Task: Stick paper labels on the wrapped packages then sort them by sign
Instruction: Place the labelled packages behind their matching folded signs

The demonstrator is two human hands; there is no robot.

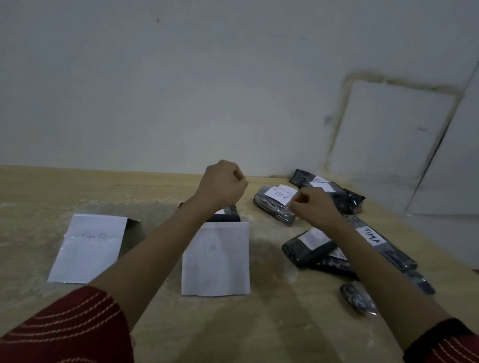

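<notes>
The person is in the labelling step, as far as one can judge. The large paper sheet marked "TIM B" [88, 247] lies flat on the wooden table [35, 186] and serves here as the landmark. To the right of it lies a second sheet [218, 260], but its writing is too faint to read.

Both hands are raised over the table, beyond and to the right of the "TIM B" sheet. The left hand [222, 185] has its fingers curled into a fist, and nothing shows inside it. The right hand [313, 205] is curled too. Its fingertips are at the edge of the small white label [280, 194] on a dark wrapped package [274, 209] – whether they pinch the label or only touch it, one cannot tell.

Farther right of the sheet lie more packages. One long package [395, 254] carries a label that reads "TIM A". Another one [308, 247] has a label too blurred to read. A small bundle [358, 298] shows no label at all.

The label under the right hand seems to read "TIM B". The next move probably calls for pressing this label flat – then this package should go toward the "TIM B" sheet, and the small bundle needs its own label
</notes>
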